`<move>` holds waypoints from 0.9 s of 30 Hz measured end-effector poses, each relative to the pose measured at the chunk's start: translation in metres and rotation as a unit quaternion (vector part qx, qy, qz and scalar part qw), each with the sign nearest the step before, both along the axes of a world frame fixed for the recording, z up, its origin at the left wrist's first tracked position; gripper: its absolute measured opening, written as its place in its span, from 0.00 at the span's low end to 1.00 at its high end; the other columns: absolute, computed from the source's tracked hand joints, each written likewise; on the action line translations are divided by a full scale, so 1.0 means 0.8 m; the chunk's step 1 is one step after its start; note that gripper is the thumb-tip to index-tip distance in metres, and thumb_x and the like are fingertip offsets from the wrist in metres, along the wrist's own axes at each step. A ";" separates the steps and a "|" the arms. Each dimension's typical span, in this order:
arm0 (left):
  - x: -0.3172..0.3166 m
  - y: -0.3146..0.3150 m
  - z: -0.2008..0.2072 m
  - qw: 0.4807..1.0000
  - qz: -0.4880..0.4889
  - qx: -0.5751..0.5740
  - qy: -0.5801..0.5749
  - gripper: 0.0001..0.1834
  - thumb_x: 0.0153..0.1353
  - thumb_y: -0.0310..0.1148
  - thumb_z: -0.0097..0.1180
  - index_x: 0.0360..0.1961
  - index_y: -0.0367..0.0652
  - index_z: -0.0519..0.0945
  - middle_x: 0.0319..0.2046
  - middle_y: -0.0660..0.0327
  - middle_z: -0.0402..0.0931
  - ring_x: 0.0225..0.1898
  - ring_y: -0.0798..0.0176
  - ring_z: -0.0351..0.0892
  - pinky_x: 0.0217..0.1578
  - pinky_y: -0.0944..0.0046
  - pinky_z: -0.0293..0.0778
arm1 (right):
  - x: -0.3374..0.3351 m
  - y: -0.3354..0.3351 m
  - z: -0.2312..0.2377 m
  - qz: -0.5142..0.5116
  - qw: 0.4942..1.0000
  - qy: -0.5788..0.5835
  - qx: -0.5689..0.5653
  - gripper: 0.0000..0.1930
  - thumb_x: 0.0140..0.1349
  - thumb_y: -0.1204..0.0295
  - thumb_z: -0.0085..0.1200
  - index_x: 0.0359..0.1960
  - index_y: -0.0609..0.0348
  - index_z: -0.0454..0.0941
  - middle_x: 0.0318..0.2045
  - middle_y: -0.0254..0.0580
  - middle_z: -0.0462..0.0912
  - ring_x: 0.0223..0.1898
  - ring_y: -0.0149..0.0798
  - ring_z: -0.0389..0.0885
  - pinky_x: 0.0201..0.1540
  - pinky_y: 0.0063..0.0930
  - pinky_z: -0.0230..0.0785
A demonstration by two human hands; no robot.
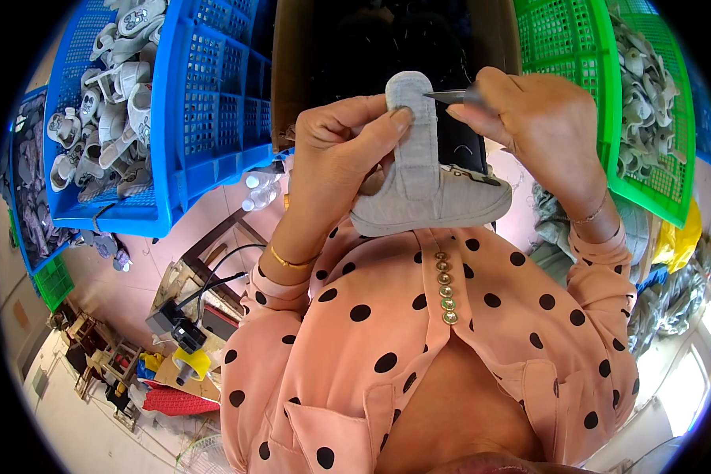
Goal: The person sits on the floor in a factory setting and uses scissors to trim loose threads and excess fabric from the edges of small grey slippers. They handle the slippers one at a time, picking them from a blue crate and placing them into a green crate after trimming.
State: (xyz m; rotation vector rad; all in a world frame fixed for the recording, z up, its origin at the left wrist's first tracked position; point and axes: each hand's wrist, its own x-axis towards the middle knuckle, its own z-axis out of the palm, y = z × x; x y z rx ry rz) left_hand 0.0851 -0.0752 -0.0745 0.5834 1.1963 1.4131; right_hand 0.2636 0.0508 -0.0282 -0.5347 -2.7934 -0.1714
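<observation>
My left hand (344,150) is closed on a small light grey fabric shoe (474,207), the thumb pressing its long strap (415,146) from the side. The strap stands up, its rounded end pointing away from me, and the sole faces my chest. A dark printed patch shows on the toe. My right hand (533,110) grips a pair of small pointed metal thread snips (449,97). Their tip meets the strap near its rounded end. My right fingers cover the handle, so most of the snips is hidden.
A brown cardboard box (494,47) with dark contents and loose thread bits lies beyond my hands. Blue crate (174,118) at left holds several grey shoe pieces; green crate (604,103) at right holds more. Plastic bottles (261,193) stand by the blue crate.
</observation>
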 end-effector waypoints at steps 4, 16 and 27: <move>0.003 -0.002 -0.006 1.000 0.014 -0.006 0.022 0.10 0.60 0.27 0.61 0.41 0.35 0.85 0.21 0.68 0.78 0.17 0.83 0.67 0.17 0.81 0.58 | 0.005 0.004 -0.009 -0.005 0.994 0.042 -0.105 0.21 0.53 0.51 0.60 0.19 0.51 0.65 0.11 0.34 0.66 0.15 0.39 0.71 0.16 0.32 0.59; -0.002 0.000 0.015 0.999 0.011 0.003 0.048 0.10 0.60 0.28 0.61 0.42 0.33 0.84 0.21 0.68 0.78 0.18 0.83 0.67 0.18 0.81 0.59 | 0.005 -0.001 0.010 0.029 0.998 0.005 0.056 0.19 0.49 0.51 0.61 0.21 0.48 0.66 0.13 0.29 0.64 0.16 0.32 0.70 0.19 0.27 0.60; -0.001 0.001 0.013 0.997 0.003 0.028 0.077 0.11 0.61 0.29 0.60 0.42 0.33 0.84 0.20 0.69 0.77 0.18 0.84 0.66 0.17 0.81 0.58 | 0.001 -0.014 0.027 -0.002 0.998 -0.031 0.052 0.18 0.48 0.54 0.64 0.24 0.50 0.70 0.15 0.33 0.67 0.18 0.36 0.69 0.20 0.28 0.60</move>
